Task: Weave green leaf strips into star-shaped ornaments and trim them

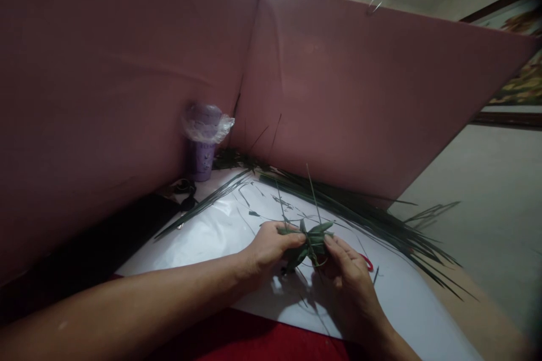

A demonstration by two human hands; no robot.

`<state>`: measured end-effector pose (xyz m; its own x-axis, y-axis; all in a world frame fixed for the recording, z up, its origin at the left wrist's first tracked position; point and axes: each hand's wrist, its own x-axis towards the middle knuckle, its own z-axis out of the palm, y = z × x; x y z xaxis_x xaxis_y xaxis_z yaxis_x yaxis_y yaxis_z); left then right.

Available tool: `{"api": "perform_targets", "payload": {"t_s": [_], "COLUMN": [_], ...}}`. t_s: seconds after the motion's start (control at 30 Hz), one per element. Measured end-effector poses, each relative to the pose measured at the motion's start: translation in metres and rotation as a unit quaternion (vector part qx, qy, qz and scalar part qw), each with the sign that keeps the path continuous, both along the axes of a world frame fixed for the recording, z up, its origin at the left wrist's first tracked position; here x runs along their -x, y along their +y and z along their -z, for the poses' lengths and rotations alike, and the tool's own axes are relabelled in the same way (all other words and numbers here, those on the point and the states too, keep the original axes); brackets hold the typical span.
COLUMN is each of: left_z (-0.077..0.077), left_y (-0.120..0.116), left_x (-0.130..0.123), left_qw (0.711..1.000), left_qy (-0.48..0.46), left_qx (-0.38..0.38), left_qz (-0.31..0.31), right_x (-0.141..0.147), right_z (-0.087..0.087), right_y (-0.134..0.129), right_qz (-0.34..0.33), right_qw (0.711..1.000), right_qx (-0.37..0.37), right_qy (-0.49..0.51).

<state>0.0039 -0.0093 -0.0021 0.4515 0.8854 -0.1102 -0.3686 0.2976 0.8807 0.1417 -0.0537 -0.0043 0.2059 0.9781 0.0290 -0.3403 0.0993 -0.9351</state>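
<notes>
Between my two hands is a small bundle of folded green leaf strips (312,243), with thin ends sticking up and short pieces splaying out below. My left hand (271,245) is closed on its left side, the thumb pressed on top. My right hand (348,262) pinches the right side with thumb and fingertips. Both hands hover over a white sheet (212,237), scattered with thin green scraps (279,200). Just beyond my right hand a red loop, perhaps a scissors handle (367,263), shows in part; my hand hides the rest.
Long green leaves (359,203) lie along the back and right edge, with more leaf strips (207,203) at the left. A purple cup (203,152) with clear plastic on it stands in the corner. Pink panels (339,96) rise behind. Small dark items (186,189) lie near the cup.
</notes>
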Motion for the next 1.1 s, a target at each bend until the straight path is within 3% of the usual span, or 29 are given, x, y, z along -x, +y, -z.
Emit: {"api": "perform_targets", "payload": {"t_s": [0.47,0.83,1.1], "left_z": [-0.004,-0.002,-0.008], "left_y": [-0.003,-0.003,-0.005], "left_x": [0.000,0.000,0.001], "left_qw": [0.997,0.996,0.997], "left_qy": [-0.066,-0.056,-0.053], "left_qx": [0.032,0.062,0.050], "left_qz": [0.026,0.007,0.010], "right_x": [-0.006,-0.009,0.001], "right_z": [0.004,0.006,-0.005], "right_y": [-0.006,-0.004,-0.011], "right_qz": [0.039,0.040,0.041], "right_qw": [0.982,0.980,0.983], "right_qx": [-0.026,-0.023,-0.030], "right_qy": [-0.184,-0.191,-0.174]}}
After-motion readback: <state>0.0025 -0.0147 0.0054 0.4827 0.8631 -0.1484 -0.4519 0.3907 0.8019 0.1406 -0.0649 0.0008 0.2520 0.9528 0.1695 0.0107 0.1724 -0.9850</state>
